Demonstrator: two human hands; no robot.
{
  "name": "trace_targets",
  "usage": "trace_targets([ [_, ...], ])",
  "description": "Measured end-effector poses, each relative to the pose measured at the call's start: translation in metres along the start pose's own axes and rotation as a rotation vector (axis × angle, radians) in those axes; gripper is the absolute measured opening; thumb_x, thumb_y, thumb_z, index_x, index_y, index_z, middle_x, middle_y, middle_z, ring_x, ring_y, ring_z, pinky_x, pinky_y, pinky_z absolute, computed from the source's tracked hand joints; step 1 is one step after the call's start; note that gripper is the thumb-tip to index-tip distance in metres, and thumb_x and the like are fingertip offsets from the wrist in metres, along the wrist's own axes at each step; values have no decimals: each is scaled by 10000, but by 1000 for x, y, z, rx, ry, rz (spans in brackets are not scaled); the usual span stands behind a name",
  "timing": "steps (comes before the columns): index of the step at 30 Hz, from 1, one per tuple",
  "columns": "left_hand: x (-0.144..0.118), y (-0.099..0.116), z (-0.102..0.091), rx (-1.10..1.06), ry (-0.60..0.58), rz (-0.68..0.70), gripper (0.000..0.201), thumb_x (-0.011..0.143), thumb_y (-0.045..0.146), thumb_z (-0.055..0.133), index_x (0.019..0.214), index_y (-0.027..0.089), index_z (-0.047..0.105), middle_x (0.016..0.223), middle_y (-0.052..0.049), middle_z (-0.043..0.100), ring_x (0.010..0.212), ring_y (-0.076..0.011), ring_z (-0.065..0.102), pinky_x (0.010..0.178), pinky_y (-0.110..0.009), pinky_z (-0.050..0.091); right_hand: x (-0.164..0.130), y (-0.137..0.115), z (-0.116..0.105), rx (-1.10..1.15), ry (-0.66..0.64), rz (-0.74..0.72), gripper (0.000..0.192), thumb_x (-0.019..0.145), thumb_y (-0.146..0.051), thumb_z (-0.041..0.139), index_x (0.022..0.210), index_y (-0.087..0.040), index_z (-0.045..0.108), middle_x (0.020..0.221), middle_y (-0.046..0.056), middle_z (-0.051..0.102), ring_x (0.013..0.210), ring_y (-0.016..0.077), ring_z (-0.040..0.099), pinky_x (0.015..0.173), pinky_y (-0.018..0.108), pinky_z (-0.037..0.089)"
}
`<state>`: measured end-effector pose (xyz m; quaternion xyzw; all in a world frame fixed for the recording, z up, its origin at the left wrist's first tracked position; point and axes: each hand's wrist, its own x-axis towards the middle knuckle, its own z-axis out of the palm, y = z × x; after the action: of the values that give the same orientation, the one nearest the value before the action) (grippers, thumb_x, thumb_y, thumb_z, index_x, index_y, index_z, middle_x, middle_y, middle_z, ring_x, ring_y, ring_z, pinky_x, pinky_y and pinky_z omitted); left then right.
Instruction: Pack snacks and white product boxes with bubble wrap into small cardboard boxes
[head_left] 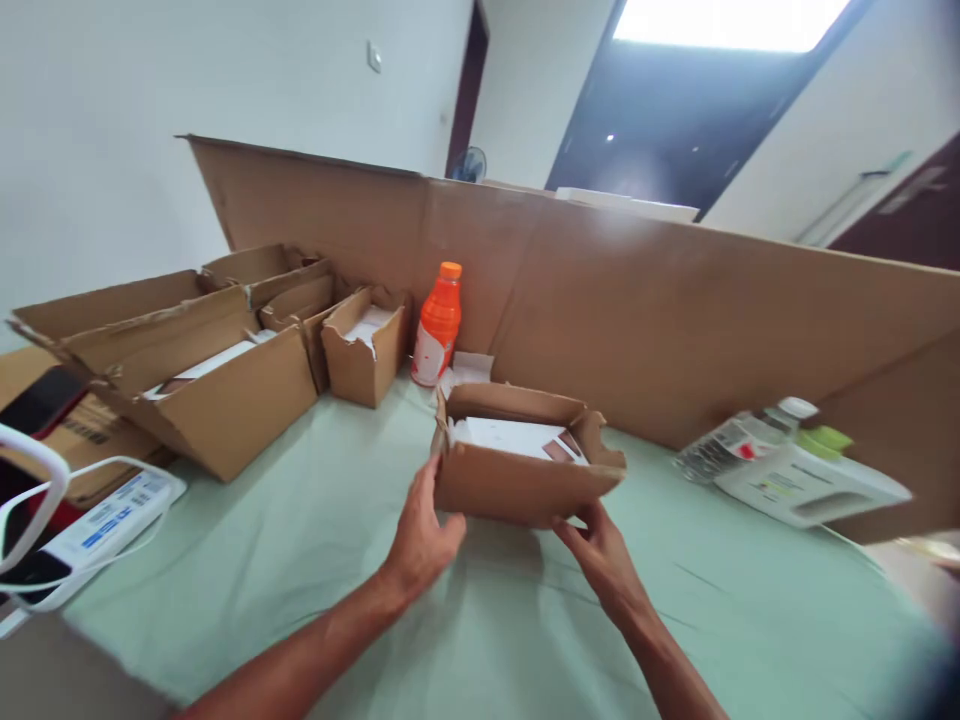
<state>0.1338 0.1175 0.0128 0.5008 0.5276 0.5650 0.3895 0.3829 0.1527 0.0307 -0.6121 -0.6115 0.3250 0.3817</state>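
Observation:
A small open-topped cardboard box (510,490) is in front of me, its rim torn and uneven at the right end. White cards or papers (510,436) with a brown patch near one end fill part of it. My left hand (424,528) grips the box's left end, thumb towards the near side and fingertips partly hidden behind the cardboard. At the lower right corner, my right hand (600,550) holds the box between thumb and fingers. Whether the box rests fully on the green cloth (337,560) is hard to tell.
Several cardboard boxes (247,400) stand at the left. An orange bottle (438,325) is behind my box, against a cardboard wall (637,310). At the right lie a clear bottle (739,440) and a white jug (814,487). A white power strip (112,525) with cables is at the left.

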Motion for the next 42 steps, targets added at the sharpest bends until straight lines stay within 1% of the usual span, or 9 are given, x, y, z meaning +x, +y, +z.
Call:
trace_targets([
  [4,-71,-10,-27,-51,-4,-38,827,731,131,572,1517,201,323,1572,-136,383,1454,-311,364,1197,-514,322,-6,-13,9,40,-127,6,486,774,-525,650,1109,-179,584,1106,124,700,932,286,683,806,407,556],
  [8,-114,-22,-76,-26,259,-51,758,831,241,578,1533,208,294,1593,-136,348,1461,-334,352,1173,-506,362,13,-54,82,139,-353,-126,538,762,-469,642,1200,-164,573,1182,125,684,971,277,664,832,404,556],
  [10,-115,-26,-102,-1,417,-58,725,873,303,582,1532,220,292,1611,-130,315,1458,-333,359,1162,-482,383,30,-78,133,175,-449,-204,565,750,-417,635,1249,-167,554,1219,115,671,1029,276,643,854,405,553],
  [13,-94,-27,-135,36,507,-56,734,896,337,584,1542,244,250,1628,-111,278,1469,-306,348,1165,-456,385,53,-107,206,252,-508,-286,648,724,-343,626,1336,-179,493,1327,121,615,1177,288,592,905,411,545],
  [17,-56,-31,-159,137,554,-12,765,875,327,591,1547,254,233,1624,-111,276,1495,-296,284,1199,-503,315,68,-113,258,286,-429,-307,740,739,-281,578,1449,-192,389,1485,139,484,1354,284,478,1006,426,512],
  [21,-45,-40,-162,126,552,-24,764,867,312,589,1547,273,242,1623,-112,275,1496,-302,278,1188,-525,323,73,-95,260,165,-402,-253,704,767,-294,570,1442,-160,427,1448,182,511,1318,320,517,1012,494,503],
  [28,-44,-45,-153,42,548,-86,766,873,330,566,1552,265,216,1626,-125,264,1476,-309,321,1164,-522,369,86,-90,261,89,-470,-285,565,745,-262,595,1308,-209,587,1290,120,649,1128,266,645,896,414,561],
  [34,-43,-54,-154,87,559,-68,745,882,318,561,1549,282,231,1622,-106,274,1475,-311,329,1148,-497,408,131,-100,265,51,-302,-285,654,798,-237,551,1440,-183,439,1394,166,570,1212,289,587,951,455,512],
  [42,-43,-67,-156,124,545,-30,732,905,295,548,1554,305,207,1643,-90,218,1495,-288,282,1166,-478,388,146,-112,292,1,-350,-384,680,728,-102,488,1400,-208,489,1375,96,607,1256,249,563,1051,424,465],
])
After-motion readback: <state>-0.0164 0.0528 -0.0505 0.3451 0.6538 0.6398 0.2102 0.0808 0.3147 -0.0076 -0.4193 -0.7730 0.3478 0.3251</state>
